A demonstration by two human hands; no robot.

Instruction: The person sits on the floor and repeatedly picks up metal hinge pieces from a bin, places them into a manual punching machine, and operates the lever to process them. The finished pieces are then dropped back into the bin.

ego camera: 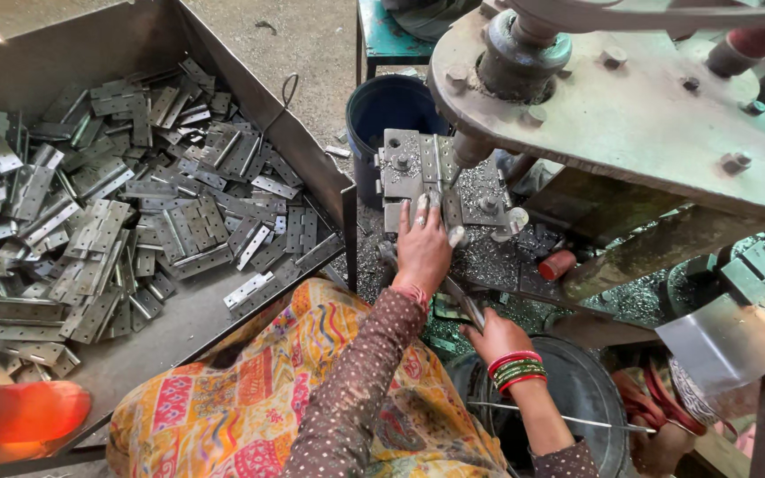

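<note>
My left hand (422,248) rests flat on a grey metal hinge (431,190) lying on the die plate (405,164) of a press machine, fingers spread over the hinge under the round punch (469,149). My right hand (493,336), with red and green bangles at the wrist, is closed around a thin metal lever (464,301) near the machine's bed. Metal shavings cover the bed around the plate.
A large metal tray (250,97) at the left holds several loose grey hinges (117,204). A dark blue bucket (382,111) stands behind the die plate. The heavy press frame (630,115) overhangs at the right. A round metal drum (577,389) sits below my right hand.
</note>
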